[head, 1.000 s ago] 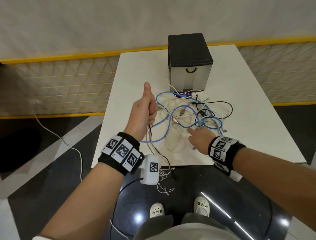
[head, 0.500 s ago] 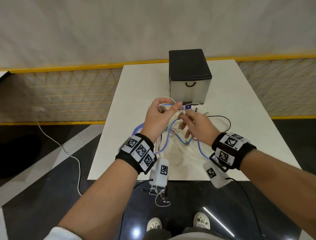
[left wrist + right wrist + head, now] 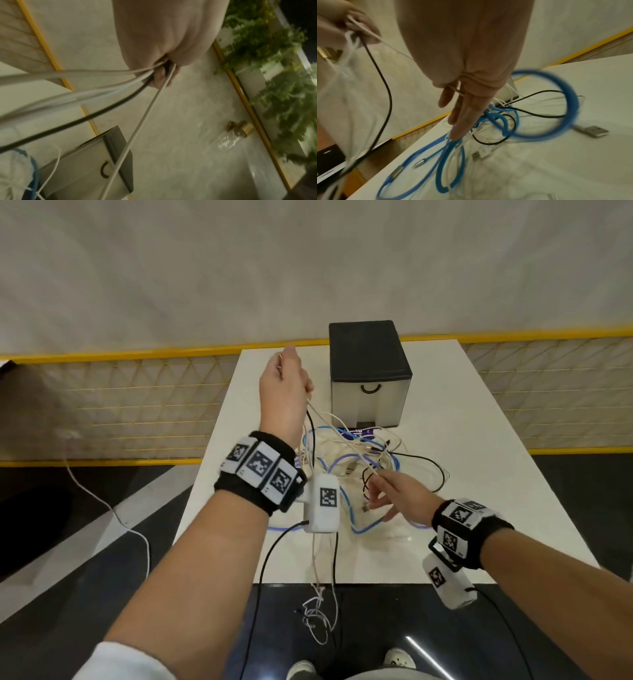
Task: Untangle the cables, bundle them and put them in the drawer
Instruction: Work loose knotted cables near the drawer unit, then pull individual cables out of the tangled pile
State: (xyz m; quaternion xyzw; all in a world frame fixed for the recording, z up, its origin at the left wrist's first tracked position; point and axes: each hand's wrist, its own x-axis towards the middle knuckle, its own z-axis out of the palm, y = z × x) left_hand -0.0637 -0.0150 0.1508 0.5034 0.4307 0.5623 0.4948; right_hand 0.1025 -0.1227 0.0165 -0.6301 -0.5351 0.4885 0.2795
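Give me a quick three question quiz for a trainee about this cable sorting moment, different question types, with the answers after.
1. True or false: the drawer of the black-topped box is pulled open.
2. Multiple choice: what does the left hand hold raised above the table? A) one blue cable B) several white cables and a black one C) nothing
3. Fill in: the right hand pinches a thin ____ cable stretched up to the left hand.

Key: 1 false; 2 B; 3 white
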